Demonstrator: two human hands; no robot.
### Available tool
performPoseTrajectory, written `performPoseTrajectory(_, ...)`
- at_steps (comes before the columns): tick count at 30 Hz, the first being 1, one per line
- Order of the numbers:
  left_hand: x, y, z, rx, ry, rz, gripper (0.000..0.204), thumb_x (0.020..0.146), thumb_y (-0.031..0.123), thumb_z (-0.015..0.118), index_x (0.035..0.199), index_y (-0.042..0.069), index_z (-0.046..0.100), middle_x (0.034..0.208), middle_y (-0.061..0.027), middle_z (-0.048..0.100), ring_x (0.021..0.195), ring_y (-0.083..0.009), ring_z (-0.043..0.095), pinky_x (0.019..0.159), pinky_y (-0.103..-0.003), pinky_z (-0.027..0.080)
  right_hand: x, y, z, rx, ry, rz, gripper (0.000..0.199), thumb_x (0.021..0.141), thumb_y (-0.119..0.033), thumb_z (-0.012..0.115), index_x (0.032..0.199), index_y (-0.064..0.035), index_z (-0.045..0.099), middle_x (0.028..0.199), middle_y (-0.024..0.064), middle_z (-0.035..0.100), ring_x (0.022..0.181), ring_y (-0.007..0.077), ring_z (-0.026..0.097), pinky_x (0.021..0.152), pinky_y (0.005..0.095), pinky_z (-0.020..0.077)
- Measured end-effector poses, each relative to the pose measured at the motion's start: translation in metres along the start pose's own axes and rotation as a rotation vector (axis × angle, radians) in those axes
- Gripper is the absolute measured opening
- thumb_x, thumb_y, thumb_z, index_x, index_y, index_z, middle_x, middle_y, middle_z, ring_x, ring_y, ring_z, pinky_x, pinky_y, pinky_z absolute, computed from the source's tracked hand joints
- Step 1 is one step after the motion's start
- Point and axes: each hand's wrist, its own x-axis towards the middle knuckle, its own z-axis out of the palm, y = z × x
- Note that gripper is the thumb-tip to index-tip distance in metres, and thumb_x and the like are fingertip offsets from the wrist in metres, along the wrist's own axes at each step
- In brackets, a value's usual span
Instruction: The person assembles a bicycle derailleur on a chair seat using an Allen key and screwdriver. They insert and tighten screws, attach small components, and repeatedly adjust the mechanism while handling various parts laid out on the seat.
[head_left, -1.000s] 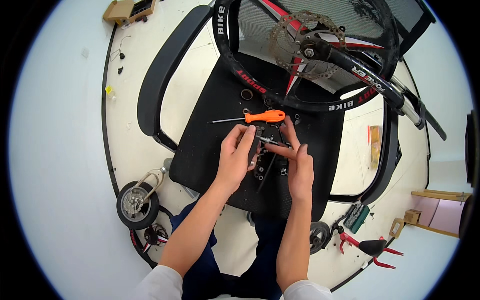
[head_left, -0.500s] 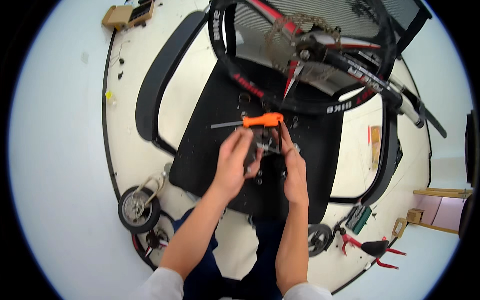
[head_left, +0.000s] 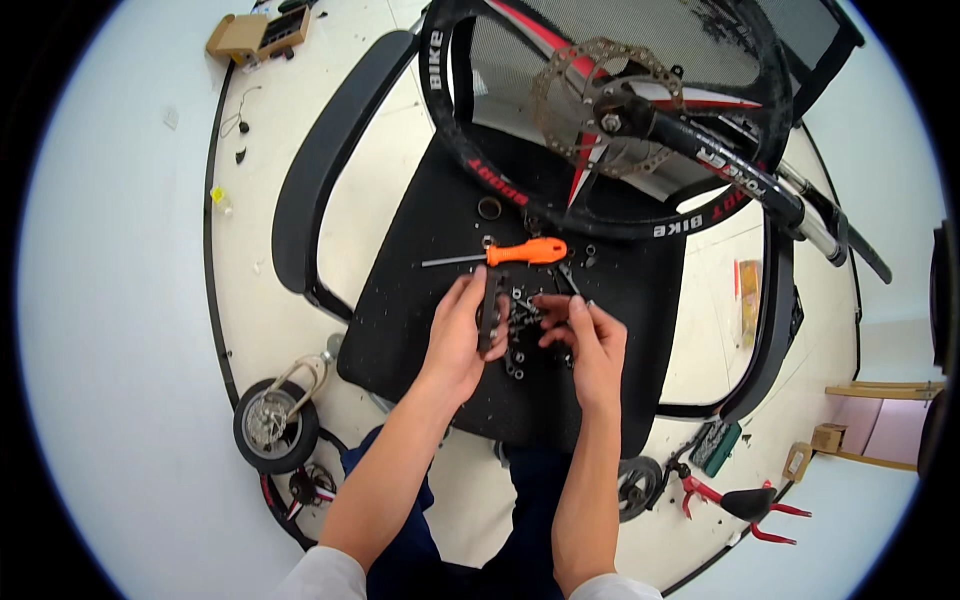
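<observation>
My left hand (head_left: pixel 460 332) is closed around a narrow dark part (head_left: pixel 489 310), held upright on edge over the seat; its exact kind does not show. My right hand (head_left: pixel 590 345) hovers just to the right, fingers apart and slightly bent, with nothing visible in it. Below and between the hands, small bolts and nuts (head_left: pixel 518 374) lie scattered on the black chair seat (head_left: pixel 400 340). A screwdriver (head_left: pixel 530 251) with an orange handle rests beyond my hands, its shaft pointing left. Beside my right fingertips lies a slim metal tool (head_left: pixel 571 283), partly hidden.
A bicycle wheel (head_left: pixel 480 165) with brake disc and fork (head_left: pixel 745 180) leans across the chair's far side. Armrests (head_left: pixel 335 150) flank the seat. On the floor are a small wheel (head_left: pixel 276 425), a red bike frame (head_left: pixel 705 482), a green case (head_left: pixel 722 448) and an opened cardboard box (head_left: pixel 238 36).
My right hand has drawn away from the dark part and moved slightly right and nearer me. A dark bar beside its fingers no longer shows there. My left hand still holds the part.
</observation>
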Motion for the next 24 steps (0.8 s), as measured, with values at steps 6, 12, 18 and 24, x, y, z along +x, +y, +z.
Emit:
performPoseTrajectory(6, 0.005, 0.010, -0.001, -0.194, -0.185, 0.012, 0.031, 0.101, 0.037, 0.049, 0.115, 0.010, 0.053, 0.083, -0.0020, 0.054, 0.071, -0.0134, 0.052, 0.062, -0.028, 0.041, 0.009, 0.005, 0.005, -0.183, -0.042, -0.119, 0.028, 0.097, -0.013, 0.055, 0.112, 0.0100, 0.060, 0.095, 0.0165, 0.067, 0.091, 0.0201, 0.068, 0.073, 0.0307, 0.0580)
performPoseTrajectory(12, 0.004, 0.001, -0.008, 0.003, -0.005, 0.016, 0.023, 0.096, 0.025, 0.059, 0.113, 0.009, 0.056, 0.081, -0.0009, 0.054, 0.069, -0.0110, 0.052, 0.062, -0.026, 0.042, 0.004, 0.002, 0.004, -0.263, -0.056, 0.157, 0.024, 0.094, -0.011, 0.058, 0.109, 0.0069, 0.063, 0.092, 0.0141, 0.068, 0.083, 0.0183, 0.069, 0.068, 0.0291, 0.0571)
performPoseTrajectory(18, 0.000, -0.002, -0.013, 0.101, 0.062, -0.005, 0.022, 0.094, 0.024, 0.062, 0.109, 0.008, 0.058, 0.079, 0.0003, 0.055, 0.066, -0.0092, 0.053, 0.059, -0.024, 0.041, -0.004, 0.003, 0.004, -0.483, 0.207, -0.204, 0.016, 0.087, -0.002, 0.063, 0.102, 0.0007, 0.069, 0.095, 0.0116, 0.069, 0.082, 0.0149, 0.067, 0.061, 0.0248, 0.0548)
performPoseTrajectory(24, 0.008, 0.004, -0.010, 0.169, -0.024, 0.075, 0.025, 0.094, 0.026, 0.061, 0.110, 0.007, 0.058, 0.079, -0.0001, 0.055, 0.066, -0.0091, 0.052, 0.061, -0.025, 0.041, 0.017, 0.016, -0.057, -1.294, 0.428, -0.490, 0.019, 0.083, -0.008, 0.065, 0.100, -0.0019, 0.071, 0.103, 0.0135, 0.066, 0.089, 0.0290, 0.063, 0.081, 0.0360, 0.0516)
